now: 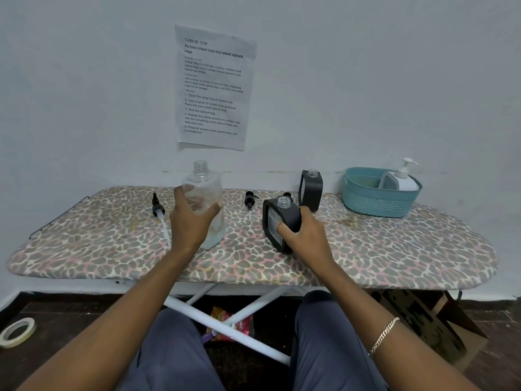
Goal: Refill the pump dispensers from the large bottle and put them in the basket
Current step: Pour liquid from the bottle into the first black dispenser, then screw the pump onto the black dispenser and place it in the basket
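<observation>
Illumination is even, diffuse and cool-toned, and the pale painted wall (366,80) reads bluish grey. Shadows on the leopard-print fabric ironing board (380,249) are soft and faint. The dark floor (70,309) beneath is dim. The clear plastic large bottle (203,179) carries weak highlights. The black square plastic dispenser (287,215) loses surface detail. Wide-angle distortion bows the board's edges. Small print on the white paper sheet (214,88) is soft.

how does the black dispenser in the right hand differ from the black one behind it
The near black dispenser leans, gripped by the right hand; the rear black dispenser stands upright, untouched. The near one shows its clear front; the rear one mostly its dark side. Both have open necks, no pumps.
</observation>
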